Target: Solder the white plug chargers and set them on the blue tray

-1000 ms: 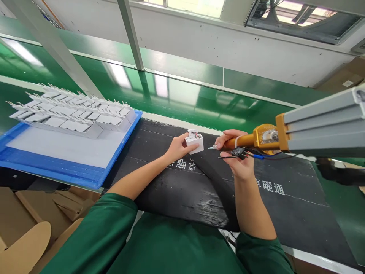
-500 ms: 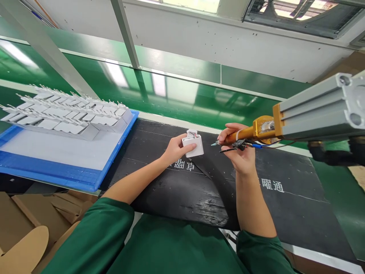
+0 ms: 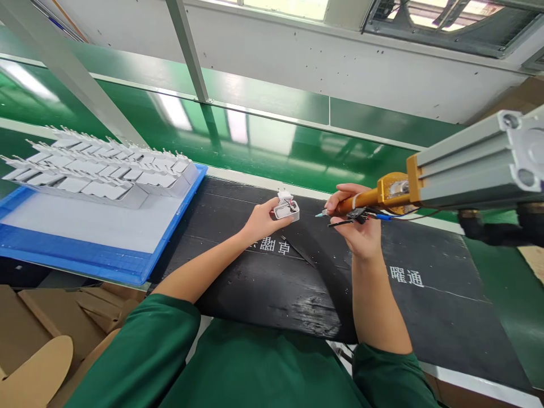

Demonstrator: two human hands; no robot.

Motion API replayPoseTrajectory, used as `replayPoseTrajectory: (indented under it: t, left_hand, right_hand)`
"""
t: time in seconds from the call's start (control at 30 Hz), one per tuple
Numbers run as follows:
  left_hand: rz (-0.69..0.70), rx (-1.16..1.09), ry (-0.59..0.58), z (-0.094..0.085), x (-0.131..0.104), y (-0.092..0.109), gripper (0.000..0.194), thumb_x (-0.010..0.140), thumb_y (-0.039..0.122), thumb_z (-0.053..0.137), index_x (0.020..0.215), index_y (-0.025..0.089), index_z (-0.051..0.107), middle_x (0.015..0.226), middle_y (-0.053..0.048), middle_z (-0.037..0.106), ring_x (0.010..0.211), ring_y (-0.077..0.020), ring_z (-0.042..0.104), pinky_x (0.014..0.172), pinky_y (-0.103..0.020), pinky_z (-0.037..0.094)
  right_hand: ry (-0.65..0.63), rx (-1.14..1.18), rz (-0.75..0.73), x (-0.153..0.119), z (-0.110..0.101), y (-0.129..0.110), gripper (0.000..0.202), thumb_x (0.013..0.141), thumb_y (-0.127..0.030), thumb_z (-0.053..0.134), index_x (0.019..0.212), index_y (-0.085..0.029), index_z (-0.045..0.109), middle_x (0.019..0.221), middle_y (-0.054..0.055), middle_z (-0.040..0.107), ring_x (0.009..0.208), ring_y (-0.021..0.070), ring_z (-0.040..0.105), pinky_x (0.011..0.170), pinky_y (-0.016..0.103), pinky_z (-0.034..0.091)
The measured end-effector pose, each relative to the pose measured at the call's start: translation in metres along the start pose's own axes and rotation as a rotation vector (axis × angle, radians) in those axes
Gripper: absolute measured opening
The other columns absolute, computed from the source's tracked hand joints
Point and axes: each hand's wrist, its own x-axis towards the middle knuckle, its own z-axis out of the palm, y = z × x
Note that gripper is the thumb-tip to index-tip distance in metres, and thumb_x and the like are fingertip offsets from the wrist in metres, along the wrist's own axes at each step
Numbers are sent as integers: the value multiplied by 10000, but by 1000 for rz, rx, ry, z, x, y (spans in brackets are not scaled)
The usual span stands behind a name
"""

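Note:
A small white plug housing (image 3: 287, 210) is gripped in my left hand (image 3: 262, 220), its open side facing up and wires and parts showing inside. Its pronged cap is raised at the far side of the housing. My right hand (image 3: 361, 226) is closed round the orange handle of a dispenser-like tool (image 3: 359, 200), whose pale tip points left toward the housing with a gap between them. A thin black stick juts out by the fingers of that hand. Both hands are above the black mat (image 3: 263, 289).
On the left, a blue tray (image 3: 147, 266) holds rows of white plug housings (image 3: 102, 170) with prongs up. A large metal cylinder (image 3: 471, 158) joins the tool at right. Cardboard (image 3: 34, 351) lies lower left. A grey post (image 3: 187, 51) rises beyond the mat.
My left hand has tilted the white housing, so its open inside now faces up instead of its flat side. My right hand and the tool have barely moved.

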Motion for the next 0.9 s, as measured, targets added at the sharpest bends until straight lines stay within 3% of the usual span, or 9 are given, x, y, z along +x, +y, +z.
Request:
replayPoseTrajectory:
  t: [0.2,0.3,0.4,0.5,0.63,0.77,0.9]
  left_hand:
    - [-32,231,-36,-6,14,-22,203,679,303,737,804,189,624,759,0,699,661,-153,619,627,-247,468]
    - [-61,273,-89,-9,17,-28,262,667,354,756,814,189,617,749,-4,687,661,-164,616,617,-258,460]
    - [-110,166,-165,-9,20,-33,398,678,423,762,974,187,638,894,-42,727,793,-194,666,717,-296,501]
    - [-120,-16,-139,-2,24,-39,441,749,432,707,1101,184,613,1074,-89,725,954,-208,679,825,-317,514]
    - [-66,-165,-123,7,30,-40,393,826,324,600,1180,165,540,1131,-124,716,936,-179,687,840,-305,510]
    - [21,41,-144,2,29,-27,376,828,190,480,1201,173,527,1056,-74,725,912,-168,665,865,-319,497]
    - [125,381,-224,-10,21,-12,478,868,242,441,1339,185,498,1250,-96,648,1184,-263,529,1051,-487,381]
  right_hand:
    - [5,7,6,0,0,0,423,789,-317,702,1193,-365,585,823,1,581,760,188,548,657,355,496]
    - [-6,26,-12,1,0,-1,424,795,-283,693,1199,-356,583,821,0,580,765,182,541,654,346,489]
    - [-11,25,-17,1,0,-1,422,797,-279,691,1199,-337,578,813,-1,581,750,177,538,623,333,480]
    - [-4,19,-19,1,0,-1,410,796,-292,697,1188,-326,582,808,-2,585,731,168,540,602,321,474]
    - [-18,42,-28,2,1,-1,418,797,-294,699,1197,-317,578,820,1,588,745,164,548,597,308,463]
    - [-37,55,-41,2,1,-1,425,804,-256,689,1209,-319,579,823,-1,583,731,154,530,586,293,442]
    - [-42,56,-43,2,0,-1,429,807,-241,684,1215,-324,578,822,-1,580,724,154,522,587,292,437]
